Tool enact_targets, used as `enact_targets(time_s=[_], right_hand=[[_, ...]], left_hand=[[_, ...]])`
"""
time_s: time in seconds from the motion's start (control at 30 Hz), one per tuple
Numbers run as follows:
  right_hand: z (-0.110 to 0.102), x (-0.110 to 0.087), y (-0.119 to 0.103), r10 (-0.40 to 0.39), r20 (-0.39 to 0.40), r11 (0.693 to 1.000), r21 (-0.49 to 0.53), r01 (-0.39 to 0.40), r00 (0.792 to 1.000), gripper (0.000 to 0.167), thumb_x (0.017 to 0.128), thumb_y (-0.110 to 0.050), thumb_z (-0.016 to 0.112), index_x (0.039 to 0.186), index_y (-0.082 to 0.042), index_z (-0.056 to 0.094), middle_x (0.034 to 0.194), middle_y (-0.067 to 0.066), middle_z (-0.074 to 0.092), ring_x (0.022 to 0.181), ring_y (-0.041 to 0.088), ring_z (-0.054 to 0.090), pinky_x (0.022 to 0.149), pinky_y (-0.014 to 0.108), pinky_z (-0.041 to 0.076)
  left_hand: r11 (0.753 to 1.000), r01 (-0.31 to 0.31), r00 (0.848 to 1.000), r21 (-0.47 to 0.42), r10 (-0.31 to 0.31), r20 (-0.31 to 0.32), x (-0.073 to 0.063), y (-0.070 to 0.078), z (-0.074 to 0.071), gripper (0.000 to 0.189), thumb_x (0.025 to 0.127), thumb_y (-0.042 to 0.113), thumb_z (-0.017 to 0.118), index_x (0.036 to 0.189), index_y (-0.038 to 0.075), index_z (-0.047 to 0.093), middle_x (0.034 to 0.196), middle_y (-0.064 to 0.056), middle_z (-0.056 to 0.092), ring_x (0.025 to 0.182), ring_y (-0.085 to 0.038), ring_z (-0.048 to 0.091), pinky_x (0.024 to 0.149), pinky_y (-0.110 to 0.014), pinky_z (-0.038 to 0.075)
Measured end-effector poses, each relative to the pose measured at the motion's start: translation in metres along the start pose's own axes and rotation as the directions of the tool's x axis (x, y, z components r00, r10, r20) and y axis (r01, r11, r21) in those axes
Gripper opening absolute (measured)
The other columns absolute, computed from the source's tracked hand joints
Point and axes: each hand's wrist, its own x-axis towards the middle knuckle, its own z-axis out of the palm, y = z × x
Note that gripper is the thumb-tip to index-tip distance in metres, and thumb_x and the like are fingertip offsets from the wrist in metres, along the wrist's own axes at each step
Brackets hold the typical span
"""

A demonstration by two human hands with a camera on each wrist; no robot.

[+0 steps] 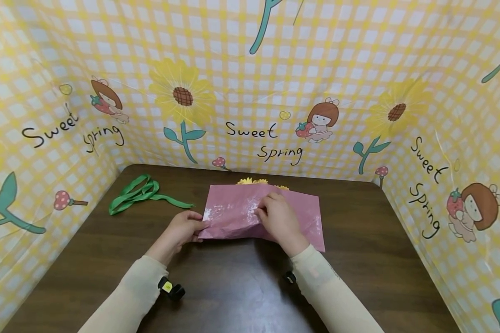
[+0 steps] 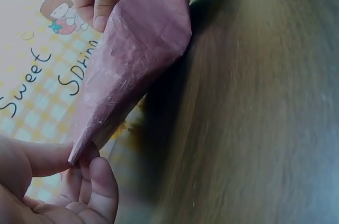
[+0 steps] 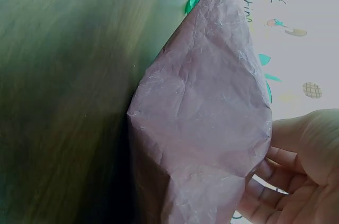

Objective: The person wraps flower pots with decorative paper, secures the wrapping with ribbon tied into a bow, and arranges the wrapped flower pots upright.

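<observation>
A creased pink paper (image 1: 233, 203) with whitish scuffs is held over the table in the head view. My left hand (image 1: 185, 228) pinches its left end between thumb and fingers, which the left wrist view shows closely. With thumb and fingers, my right hand (image 1: 278, 217) grips the paper right of its middle. In the right wrist view the paper (image 3: 201, 102) bulges into an angular fold beside the right hand (image 3: 302, 166). Yellow sunflowers (image 1: 252, 181) peek out behind the paper's far edge, mostly hidden by it.
A loosely looped green ribbon (image 1: 139, 193) lies at the back left of the dark wooden table (image 1: 233, 286), its tail reaching toward the paper. A yellow checked cloth (image 1: 241, 83) with printed flowers and lettering walls in the back and both sides.
</observation>
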Motion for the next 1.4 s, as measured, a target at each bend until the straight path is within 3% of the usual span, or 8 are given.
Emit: enact_targets(time_s=[0.33, 0.43, 0.5, 0.67, 0.8, 0.9, 1.07, 1.4], right_hand=[[0.007, 0.001, -0.015, -0.048, 0.003, 0.999, 0.007, 0.048, 0.999, 0.010, 0.093, -0.024, 0.076, 0.089, -0.016, 0.072, 0.095, -0.003, 0.060, 0.094, 0.018, 0.060, 0.083, 0.035, 0.054], [0.010, 0.001, -0.018, -0.053, -0.007, 0.999, 0.006, 0.053, 0.999, 0.010, 0.093, -0.023, 0.076, 0.088, -0.016, 0.072, 0.094, -0.003, 0.060, 0.093, 0.018, 0.060, 0.082, 0.035, 0.054], [0.010, 0.001, -0.019, -0.052, -0.012, 0.999, 0.003, 0.052, 0.999, 0.010, 0.093, -0.023, 0.076, 0.088, -0.016, 0.071, 0.094, -0.004, 0.060, 0.092, 0.017, 0.059, 0.080, 0.034, 0.055], [0.011, 0.002, -0.018, -0.092, -0.047, 0.996, -0.005, 0.092, 0.995, 0.007, 0.094, -0.020, 0.074, 0.089, -0.015, 0.073, 0.095, -0.003, 0.061, 0.092, 0.018, 0.060, 0.080, 0.034, 0.055], [0.012, 0.001, -0.016, -0.131, -0.074, 0.991, -0.014, 0.130, 0.989, 0.004, 0.094, -0.014, 0.073, 0.092, -0.012, 0.075, 0.097, -0.001, 0.064, 0.092, 0.020, 0.062, 0.081, 0.035, 0.056], [0.010, -0.001, -0.016, -0.124, -0.070, 0.992, -0.008, 0.123, 0.990, 0.004, 0.093, -0.010, 0.073, 0.094, -0.009, 0.077, 0.098, 0.001, 0.067, 0.094, 0.021, 0.064, 0.083, 0.036, 0.056], [0.008, -0.004, -0.013, -0.113, -0.061, 0.993, 0.024, 0.115, 0.992, 0.005, 0.093, -0.010, 0.073, 0.094, -0.008, 0.077, 0.098, 0.003, 0.071, 0.095, 0.022, 0.067, 0.085, 0.037, 0.056], [-0.009, -0.009, 0.016, -0.025, -0.023, 0.986, 0.165, 0.028, 0.999, 0.012, 0.097, -0.013, 0.069, 0.105, -0.007, 0.076, 0.101, 0.007, 0.072, 0.097, 0.025, 0.068, 0.089, 0.044, 0.056]], left_hand=[[0.993, -0.034, 0.999, 0.111, 0.038, -0.030, -0.011, -0.002, -0.017, 0.051, 0.095, 0.013, 0.072, 0.131, -0.011, 0.045, 0.094, -0.015, 0.064, 0.074, -0.019, 0.065, 0.065, -0.035, 0.060], [0.927, -0.141, 0.978, 0.349, 0.184, -0.093, -0.015, 0.004, -0.017, 0.053, 0.096, 0.020, 0.071, 0.133, -0.010, 0.046, 0.107, -0.022, 0.065, 0.092, -0.027, 0.065, 0.077, -0.041, 0.057], [0.825, -0.238, 0.924, 0.513, 0.355, -0.141, -0.019, 0.012, -0.009, 0.051, 0.095, 0.021, 0.071, 0.131, -0.009, 0.051, 0.117, -0.026, 0.063, 0.107, -0.036, 0.060, 0.089, -0.049, 0.052], [0.510, -0.516, 0.694, 0.689, 0.719, -0.012, -0.026, 0.039, 0.036, 0.029, 0.090, 0.010, 0.073, 0.115, -0.004, 0.066, 0.114, -0.021, 0.064, 0.112, -0.039, 0.057, 0.098, -0.055, 0.046], [0.346, -0.666, 0.615, 0.661, 0.756, 0.223, -0.023, 0.048, 0.072, 0.015, 0.091, 0.008, 0.075, 0.105, 0.004, 0.071, 0.104, -0.008, 0.069, 0.099, -0.025, 0.064, 0.091, -0.044, 0.054], [0.303, -0.678, 0.616, 0.670, 0.731, 0.294, -0.018, 0.047, 0.088, 0.010, 0.093, 0.010, 0.074, 0.102, 0.009, 0.073, 0.103, -0.002, 0.069, 0.098, -0.020, 0.065, 0.090, -0.039, 0.056], [0.298, -0.658, 0.626, 0.692, 0.727, 0.282, -0.018, 0.043, 0.096, 0.010, 0.092, 0.012, 0.075, 0.102, 0.010, 0.075, 0.102, -0.002, 0.067, 0.094, -0.019, 0.064, 0.084, -0.037, 0.057], [0.158, -0.604, 0.655, 0.781, 0.656, 0.374, -0.021, 0.054, 0.100, 0.024, 0.097, 0.021, 0.070, 0.119, 0.014, 0.076, 0.108, -0.004, 0.065, 0.095, -0.020, 0.062, 0.088, -0.039, 0.056]])
